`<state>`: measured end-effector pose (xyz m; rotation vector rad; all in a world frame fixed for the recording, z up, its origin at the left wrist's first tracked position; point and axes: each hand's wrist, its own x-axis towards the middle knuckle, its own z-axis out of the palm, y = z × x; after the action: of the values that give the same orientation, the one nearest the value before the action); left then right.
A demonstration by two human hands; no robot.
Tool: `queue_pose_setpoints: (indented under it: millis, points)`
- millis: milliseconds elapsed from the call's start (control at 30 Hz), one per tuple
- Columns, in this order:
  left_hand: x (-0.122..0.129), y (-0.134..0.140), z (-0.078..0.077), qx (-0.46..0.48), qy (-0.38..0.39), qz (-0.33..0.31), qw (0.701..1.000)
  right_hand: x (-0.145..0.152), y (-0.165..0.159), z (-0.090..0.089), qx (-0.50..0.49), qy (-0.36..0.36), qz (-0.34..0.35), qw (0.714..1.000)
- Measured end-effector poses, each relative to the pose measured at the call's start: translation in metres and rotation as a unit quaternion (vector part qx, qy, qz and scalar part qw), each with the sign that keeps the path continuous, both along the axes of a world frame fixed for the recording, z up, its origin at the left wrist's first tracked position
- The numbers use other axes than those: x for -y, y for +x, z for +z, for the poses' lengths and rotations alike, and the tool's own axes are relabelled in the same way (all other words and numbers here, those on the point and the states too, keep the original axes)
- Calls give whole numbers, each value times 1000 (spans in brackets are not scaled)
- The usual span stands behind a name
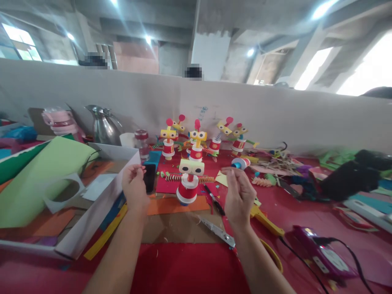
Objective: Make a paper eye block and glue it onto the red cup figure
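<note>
Your two hands are raised over the red table [190, 269], one on each side of a paper-cup figure [188, 183]. The figure stands on an orange sheet [171, 205]: a red and white cup for a body, a pale yellow block for a head with two big black-and-white eyes, and curly striped arms sticking out to both sides.

Your left hand [134, 188] has its fingers curled with the tips pinched together; whether anything sits between them is too small to tell. Your right hand [239, 194] is likewise loosely closed, fingertips drawn together, and you cannot tell if it holds something. Neither hand touches the figure.

Behind it, four more cup figures [196, 143] stand in a row by the grey wall, making five in all. One pair of scissors [219, 232] lies just beside your right wrist. One white box [101, 204] of coloured paper sits to your left, and one metal jug [102, 126] stands behind it.
</note>
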<state>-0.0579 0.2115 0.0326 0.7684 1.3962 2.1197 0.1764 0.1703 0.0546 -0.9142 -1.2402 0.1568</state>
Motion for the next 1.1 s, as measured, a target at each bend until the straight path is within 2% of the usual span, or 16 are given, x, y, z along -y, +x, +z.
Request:
queue_pose_setpoints:
  millis: [67,167,333,400,500,600,767,967,1100]
  points:
    - [3,-9,-6,-20,-37,-21,999,1,3,-4,-54,10,-54,997]
    - [14,-16,-17,-78,-120,-86,986,3,6,-6,-105,30,-78,991]
    - [33,-3,-21,-180,-240,-237,924,5,4,-3,-127,39,-81,988]
    - [37,9,-18,-221,-251,-287,898,6,2,-3,-126,44,-69,989]
    - [38,28,-17,-266,-199,-346,878,8,0,-4,-122,26,-61,990]
    - [36,47,-21,-242,-147,-366,887,9,-2,-6,-112,5,-57,992]
    - [29,73,-24,-159,-147,-391,895,11,-4,-5,-120,10,-37,992]
    - [10,72,-14,-126,-128,-390,903,13,-2,-3,-113,-4,-26,993]
    - [-8,66,-16,-102,-121,-368,916,15,-2,-4,-99,-7,-18,995]
